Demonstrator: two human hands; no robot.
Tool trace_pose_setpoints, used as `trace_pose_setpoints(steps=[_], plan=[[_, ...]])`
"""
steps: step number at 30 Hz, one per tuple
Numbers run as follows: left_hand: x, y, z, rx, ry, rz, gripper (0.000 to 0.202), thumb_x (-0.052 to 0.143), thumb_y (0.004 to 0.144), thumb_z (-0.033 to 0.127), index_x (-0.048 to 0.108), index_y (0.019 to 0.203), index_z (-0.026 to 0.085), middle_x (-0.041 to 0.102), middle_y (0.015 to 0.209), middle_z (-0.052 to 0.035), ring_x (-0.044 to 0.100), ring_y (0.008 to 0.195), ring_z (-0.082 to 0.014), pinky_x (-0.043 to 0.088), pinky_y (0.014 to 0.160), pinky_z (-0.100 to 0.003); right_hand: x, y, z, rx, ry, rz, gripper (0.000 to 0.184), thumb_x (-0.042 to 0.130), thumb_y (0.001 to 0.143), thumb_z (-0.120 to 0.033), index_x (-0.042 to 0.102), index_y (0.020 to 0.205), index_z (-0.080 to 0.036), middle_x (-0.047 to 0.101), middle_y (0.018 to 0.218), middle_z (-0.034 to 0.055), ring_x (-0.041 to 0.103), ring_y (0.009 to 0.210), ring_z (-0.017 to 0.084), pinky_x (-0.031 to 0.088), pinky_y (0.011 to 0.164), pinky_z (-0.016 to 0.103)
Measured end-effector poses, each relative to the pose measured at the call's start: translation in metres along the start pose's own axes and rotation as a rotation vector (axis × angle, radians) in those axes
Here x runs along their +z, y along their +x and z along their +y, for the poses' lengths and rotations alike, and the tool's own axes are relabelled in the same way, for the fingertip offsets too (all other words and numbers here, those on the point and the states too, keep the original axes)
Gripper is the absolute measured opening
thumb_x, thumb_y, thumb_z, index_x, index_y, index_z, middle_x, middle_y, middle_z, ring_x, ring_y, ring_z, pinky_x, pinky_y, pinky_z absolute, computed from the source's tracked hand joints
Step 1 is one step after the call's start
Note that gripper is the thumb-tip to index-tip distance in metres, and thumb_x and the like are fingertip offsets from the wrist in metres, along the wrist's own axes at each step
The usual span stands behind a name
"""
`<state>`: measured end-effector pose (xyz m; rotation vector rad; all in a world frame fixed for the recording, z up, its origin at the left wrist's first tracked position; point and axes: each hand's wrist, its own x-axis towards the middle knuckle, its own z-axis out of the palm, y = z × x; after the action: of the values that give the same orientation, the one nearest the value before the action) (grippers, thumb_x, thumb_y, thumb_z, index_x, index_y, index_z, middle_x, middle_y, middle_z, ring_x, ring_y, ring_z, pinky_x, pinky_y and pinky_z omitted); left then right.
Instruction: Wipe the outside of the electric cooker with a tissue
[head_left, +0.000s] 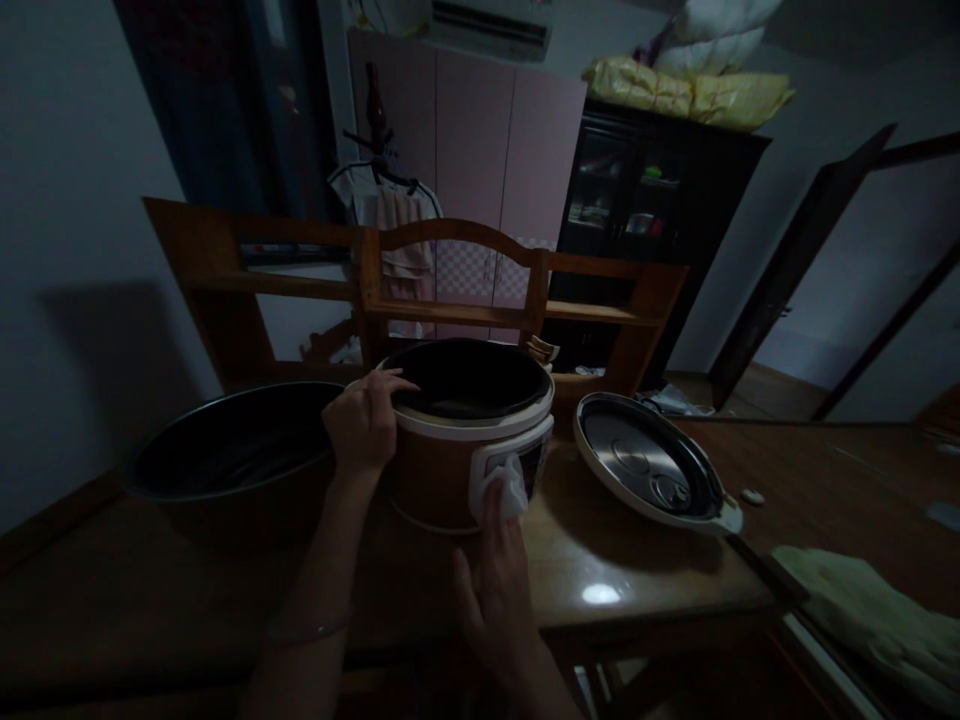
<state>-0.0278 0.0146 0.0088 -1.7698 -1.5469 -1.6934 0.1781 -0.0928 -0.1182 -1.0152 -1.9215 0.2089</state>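
An orange and white electric cooker stands open on the wooden table, its dark inner pot showing. My left hand grips the cooker's left rim, fingers curled over the edge. My right hand presses a small white cloth against the white control panel on the cooker's front. The cooker's lid lies upturned on the table to the right, its metal inside facing up.
A large dark bowl sits left of the cooker. A wooden shelf rack stands behind it. A pale green cloth lies at the lower right. A dark cabinet and pink wardrobe stand at the back.
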Motion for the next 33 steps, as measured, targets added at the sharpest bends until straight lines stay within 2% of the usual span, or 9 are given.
trace_pose_setpoints(steps=[5, 8, 11, 14, 19, 24, 29, 31, 33], plan=[[0.0, 0.0, 0.001, -0.008, 0.009, 0.007, 0.069, 0.014, 0.105, 0.04, 0.079, 0.085, 0.027, 0.077, 0.111, 0.0007, 0.069, 0.112, -0.0201, 0.046, 0.1, -0.035, 0.005, 0.002, -0.004, -0.196, -0.087, -0.133, 0.093, 0.052, 0.088, -0.017, -0.004, 0.163, -0.015, 0.019, 0.168, 0.0119, 0.015, 0.156, 0.035, 0.03, 0.121, 0.061], [-0.001, 0.0, 0.002, -0.009, 0.016, -0.014, 0.07, 0.014, 0.105, 0.041, 0.079, 0.086, 0.027, 0.076, 0.113, 0.0016, 0.068, 0.113, -0.0199, 0.046, 0.1, -0.034, -0.003, 0.022, -0.012, -0.301, -0.147, -0.094, 0.094, 0.052, 0.09, -0.017, -0.007, 0.163, -0.017, 0.023, 0.167, 0.0108, 0.017, 0.155, 0.033, 0.032, 0.121, 0.059], [-0.002, 0.0, 0.001, -0.019, 0.006, -0.011, 0.071, 0.013, 0.105, 0.042, 0.079, 0.085, 0.028, 0.077, 0.111, 0.0018, 0.068, 0.113, -0.0196, 0.046, 0.1, -0.034, -0.011, 0.044, -0.023, -0.276, -0.176, -0.069, 0.091, 0.05, 0.091, -0.018, -0.006, 0.163, -0.018, 0.021, 0.168, 0.0093, 0.017, 0.156, 0.032, 0.029, 0.123, 0.057], [-0.001, 0.0, 0.0, -0.019, -0.003, -0.009, 0.071, 0.013, 0.105, 0.042, 0.079, 0.083, 0.028, 0.077, 0.11, 0.0016, 0.068, 0.112, -0.0191, 0.046, 0.1, -0.034, -0.01, 0.052, -0.026, -0.245, -0.189, -0.088, 0.089, 0.05, 0.089, -0.013, 0.001, 0.163, -0.016, 0.023, 0.167, 0.0084, 0.018, 0.156, 0.029, 0.027, 0.125, 0.054], [0.0, 0.0, -0.001, -0.021, 0.006, -0.003, 0.071, 0.013, 0.105, 0.041, 0.079, 0.084, 0.027, 0.077, 0.112, 0.002, 0.068, 0.112, -0.0182, 0.046, 0.099, -0.032, 0.011, 0.033, -0.017, -0.291, -0.247, -0.165, 0.084, 0.056, 0.087, -0.013, 0.017, 0.162, -0.012, 0.032, 0.164, 0.0123, 0.026, 0.153, 0.028, 0.031, 0.125, 0.048], [0.0, -0.001, 0.0, -0.018, -0.025, -0.004, 0.069, 0.014, 0.105, 0.04, 0.079, 0.083, 0.026, 0.077, 0.111, 0.0013, 0.068, 0.113, -0.0175, 0.045, 0.101, -0.031, 0.018, 0.017, -0.003, -0.325, -0.277, -0.238, 0.08, 0.056, 0.088, -0.011, 0.022, 0.161, -0.011, 0.031, 0.164, 0.0137, 0.025, 0.153, 0.026, 0.032, 0.125, 0.045], [-0.003, 0.0, 0.003, -0.025, -0.014, -0.011, 0.067, 0.016, 0.104, 0.037, 0.079, 0.083, 0.027, 0.077, 0.11, 0.0018, 0.068, 0.113, -0.0176, 0.045, 0.102, -0.031, 0.006, 0.009, 0.003, -0.377, -0.238, -0.312, 0.081, 0.053, 0.088, -0.006, 0.019, 0.161, -0.01, 0.032, 0.164, 0.0138, 0.023, 0.154, 0.027, 0.03, 0.126, 0.047], [-0.004, 0.0, 0.004, -0.025, -0.01, -0.009, 0.066, 0.017, 0.104, 0.037, 0.079, 0.083, 0.027, 0.077, 0.111, 0.0023, 0.069, 0.112, -0.0172, 0.046, 0.101, -0.03, -0.005, 0.005, 0.0, -0.338, -0.144, -0.36, 0.08, 0.054, 0.09, -0.009, 0.019, 0.162, -0.012, 0.034, 0.163, 0.0127, 0.026, 0.154, 0.028, 0.03, 0.126, 0.048], [-0.004, 0.0, 0.004, -0.023, -0.009, -0.008, 0.065, 0.018, 0.104, 0.037, 0.079, 0.084, 0.027, 0.077, 0.111, 0.0026, 0.069, 0.111, -0.0172, 0.046, 0.101, -0.03, -0.021, 0.002, -0.004, -0.247, 0.0, -0.385, 0.072, 0.053, 0.096, -0.019, 0.022, 0.161, -0.018, 0.037, 0.162, 0.0099, 0.031, 0.152, 0.026, 0.034, 0.123, 0.048]])
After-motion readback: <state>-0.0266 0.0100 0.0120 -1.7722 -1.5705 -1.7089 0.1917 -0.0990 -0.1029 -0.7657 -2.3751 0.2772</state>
